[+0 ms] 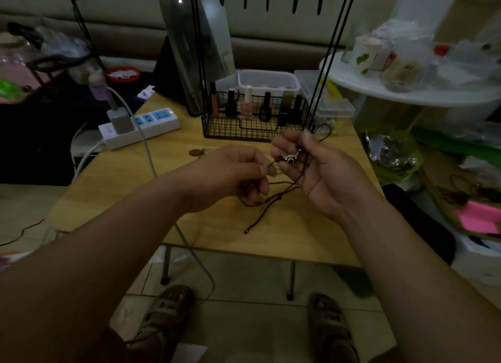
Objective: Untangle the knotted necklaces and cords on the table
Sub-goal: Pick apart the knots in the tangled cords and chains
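While pinching cord (pixel 258 216) in left hand (pixel 233 173) and pendant (pixel 290 158) in right hand (pixel 320 170): risks cinching apparent knot (pixel 279 197) tighter, near table centre, if tugged apart.

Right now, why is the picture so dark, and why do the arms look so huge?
Head view: the room is dim, with only a small glare spot on the grey panel; the wide lens swells the forearms near the bottom edge; the left hand, right hand and silver pendant look fairly sharp, but the thin dark cord is hard to trace.

Cord (pixel 279 198) between left hand (pixel 233 173), right hand (pixel 320 170)
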The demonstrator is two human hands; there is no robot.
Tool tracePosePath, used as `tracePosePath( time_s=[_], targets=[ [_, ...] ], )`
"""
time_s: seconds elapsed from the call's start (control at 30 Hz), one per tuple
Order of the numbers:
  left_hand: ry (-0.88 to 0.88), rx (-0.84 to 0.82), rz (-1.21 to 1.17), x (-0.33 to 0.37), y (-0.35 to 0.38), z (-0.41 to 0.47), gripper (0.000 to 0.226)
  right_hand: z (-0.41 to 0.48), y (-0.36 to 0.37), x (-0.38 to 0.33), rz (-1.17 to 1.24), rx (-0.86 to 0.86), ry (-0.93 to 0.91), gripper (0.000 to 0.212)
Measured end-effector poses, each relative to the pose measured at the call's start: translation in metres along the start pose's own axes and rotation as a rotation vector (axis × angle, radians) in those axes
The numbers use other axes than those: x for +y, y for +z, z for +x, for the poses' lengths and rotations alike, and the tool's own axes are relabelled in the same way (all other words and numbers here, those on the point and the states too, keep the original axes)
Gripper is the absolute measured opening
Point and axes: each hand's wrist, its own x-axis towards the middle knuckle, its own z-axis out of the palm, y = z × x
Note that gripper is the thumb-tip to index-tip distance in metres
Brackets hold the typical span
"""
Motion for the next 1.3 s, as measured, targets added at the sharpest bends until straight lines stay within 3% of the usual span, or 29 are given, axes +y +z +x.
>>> tracePosePath(
  time_s=[0.13, 0.43, 0.6, 0.73, 1.03, 1.3],
  targets=[
    [0.012, -0.024, 0.007, 0.015, -0.012, -0.004, 0.020, -0.001, 0.004, -0.008, -0.049, 0.002, 0.035, 0.035],
    [0.041, -0.028, -0.383, 0.031, -0.011, 0.004, 0.028, -0.005, 0.014, -0.033, -0.348, -0.038, 0.178, 0.044],
    [0.031, -0.001, -0.561, 0.022, -0.007, 0.015, 0.029, -0.016, -0.006, -0.020, -0.256, -0.056, 0.163, 0.029],
    [0.053, -0.020, -0.635, 0.016, -0.010, 0.018, 0.045, -0.015, -0.017, -0.018, -0.219, -0.060, 0.134, 0.023],
    [0.099, -0.111, -0.647, 0.015, -0.010, 0.019, 0.057, -0.001, -0.014, -0.016, -0.238, -0.058, 0.098, 0.022],
    [0.093, -0.049, -0.515, 0.030, -0.007, 0.006, 0.051, -0.010, -0.010, -0.013, -0.241, -0.034, 0.081, 0.030]
  ],
)
